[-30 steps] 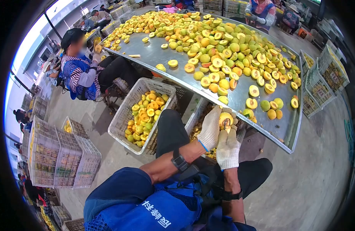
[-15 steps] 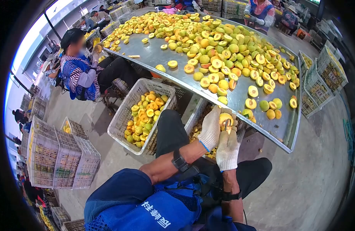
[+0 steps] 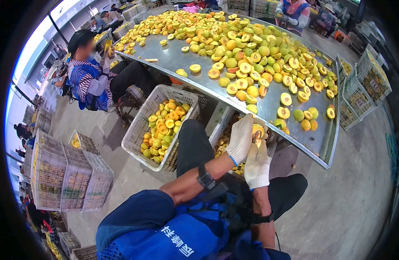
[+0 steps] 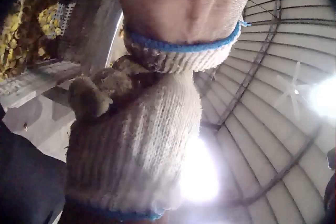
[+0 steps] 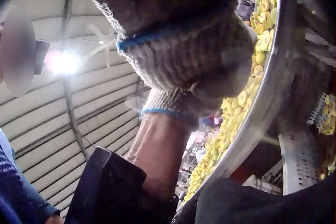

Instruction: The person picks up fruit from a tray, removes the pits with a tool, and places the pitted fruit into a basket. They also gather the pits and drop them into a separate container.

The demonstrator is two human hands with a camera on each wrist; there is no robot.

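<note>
Both hands wear off-white knitted gloves and meet just off the tray's near edge in the head view. My left hand (image 3: 240, 138) holds a halved yellow stone fruit (image 3: 259, 128), its cut face turned up toward me. In my right hand (image 3: 257, 167) is a small tool with a curved metal tip (image 3: 256, 137), which lies at the fruit's cut face. The fingers mostly hide the tool's handle. Gloves block the fruit in both wrist views, where the left glove (image 4: 173, 58) and right glove (image 5: 194, 56) overlap the other hand.
A metal tray table (image 3: 182, 76) bears a large heap of halved fruit (image 3: 247, 47). Left of my knees stands a crate (image 3: 132, 141) of fruit pieces; another crate (image 3: 221, 130) sits beneath my hands. Stacked crates (image 3: 65, 173) and a seated person (image 3: 93, 82) are farther left.
Both hands shift slightly right in the head view, still holding the fruit and tool together. The fruit's cut face shows at a slightly different angle.
</note>
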